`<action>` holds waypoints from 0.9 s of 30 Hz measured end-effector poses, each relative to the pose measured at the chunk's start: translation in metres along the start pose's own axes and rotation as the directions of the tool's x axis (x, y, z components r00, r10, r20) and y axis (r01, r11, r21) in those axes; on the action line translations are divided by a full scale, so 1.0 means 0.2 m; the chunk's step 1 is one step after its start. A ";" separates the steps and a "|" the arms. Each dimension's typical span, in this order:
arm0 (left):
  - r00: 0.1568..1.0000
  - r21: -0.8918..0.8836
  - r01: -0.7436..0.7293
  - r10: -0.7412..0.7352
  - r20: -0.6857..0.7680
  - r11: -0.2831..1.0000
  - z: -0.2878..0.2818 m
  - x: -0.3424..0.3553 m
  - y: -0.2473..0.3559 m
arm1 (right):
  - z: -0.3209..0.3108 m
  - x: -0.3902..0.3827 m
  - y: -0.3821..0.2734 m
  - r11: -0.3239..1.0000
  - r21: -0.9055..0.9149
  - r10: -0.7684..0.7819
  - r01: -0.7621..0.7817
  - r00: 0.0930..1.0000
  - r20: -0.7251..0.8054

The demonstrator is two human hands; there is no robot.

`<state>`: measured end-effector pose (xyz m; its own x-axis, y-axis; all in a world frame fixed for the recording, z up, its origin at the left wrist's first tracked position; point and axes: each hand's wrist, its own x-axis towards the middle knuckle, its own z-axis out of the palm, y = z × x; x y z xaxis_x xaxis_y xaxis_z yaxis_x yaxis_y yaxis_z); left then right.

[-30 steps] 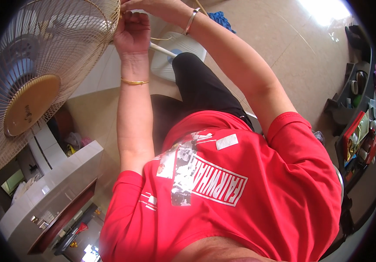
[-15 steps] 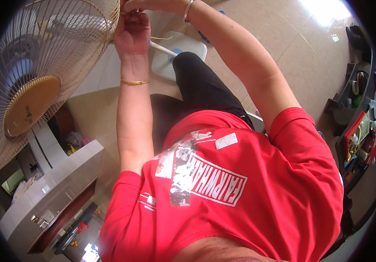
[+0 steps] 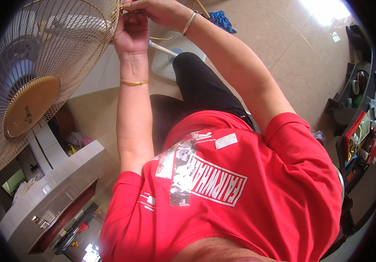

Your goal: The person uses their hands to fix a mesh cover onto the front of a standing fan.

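Note:
A standing fan with a beige wire guard (image 3: pixel 76 48) and a round tan centre cap (image 3: pixel 31 106) fills the upper left. At the guard's right rim is my left hand (image 3: pixel 131 35), palm toward me, its fingers curled inward. Just above it, my right hand (image 3: pixel 159 11) reaches across with fingertips pinched together at the rim. A tiny yellowish bit shows by those fingertips, too small to name. What either hand grips is hidden by the fingers and the picture's top edge. Behind my hands, a pale pole (image 3: pixel 164 49) rises from the fan's white base (image 3: pixel 185 50).
On the tiled floor (image 3: pixel 257 39) lies a blue cloth mop head (image 3: pixel 223 21) beside a wooden stick. A dark shelf (image 3: pixel 343 109) with small items curves along the right. At lower left stands a tiled counter (image 3: pixel 61 179).
My right forearm and elbow have swung lower and left, with the hand still at the guard's rim. More of the blue mop head shows. My left hand has barely moved.

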<state>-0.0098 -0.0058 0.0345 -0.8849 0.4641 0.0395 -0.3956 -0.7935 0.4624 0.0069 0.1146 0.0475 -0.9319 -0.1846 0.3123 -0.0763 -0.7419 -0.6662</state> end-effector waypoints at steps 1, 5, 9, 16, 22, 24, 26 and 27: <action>1.000 0.011 -0.014 0.013 0.007 1.000 0.01 0.00 -0.01 | 0.01 -0.01 0.00 0.999 -0.037 0.003 -0.004 1.000 -0.012; 0.999 0.070 -0.031 0.033 -0.030 0.997 0.03 -0.01 -0.02 | 0.01 -0.01 -0.03 0.985 -0.168 0.030 -0.048 0.994 -0.108; 1.000 0.067 -0.031 0.031 -0.001 0.997 -0.01 -0.01 0.00 | 0.00 0.00 -0.04 0.952 -0.301 -0.108 0.063 0.985 -0.135; 0.999 0.086 -0.025 0.021 0.047 0.996 0.04 -0.01 -0.01 | 0.05 -0.02 -0.06 0.933 -0.344 -0.156 0.107 0.981 -0.116; 0.999 0.108 -0.047 0.045 0.017 0.993 0.05 -0.03 -0.02 | 0.06 -0.02 -0.14 0.783 -0.621 -0.100 0.032 0.992 -0.074; 0.998 0.121 -0.056 0.052 0.033 0.991 0.04 -0.03 -0.02 | 0.06 -0.01 -0.14 0.719 -0.692 -0.156 0.073 0.986 -0.059; 0.997 0.134 -0.066 0.060 0.050 0.989 0.04 -0.02 -0.02 | 0.06 -0.01 -0.13 0.645 -0.756 -0.211 0.111 0.977 -0.037; 0.997 0.113 -0.044 0.036 0.069 0.993 0.04 -0.01 -0.02 | 0.07 -0.02 -0.12 0.618 -0.772 -0.286 0.149 0.957 -0.044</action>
<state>-0.0040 -0.0014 0.0399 -0.8794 0.4613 0.1172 -0.3260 -0.7633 0.5578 0.0176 0.1235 0.0722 -0.8861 0.0637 0.4592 -0.4594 0.0117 -0.8881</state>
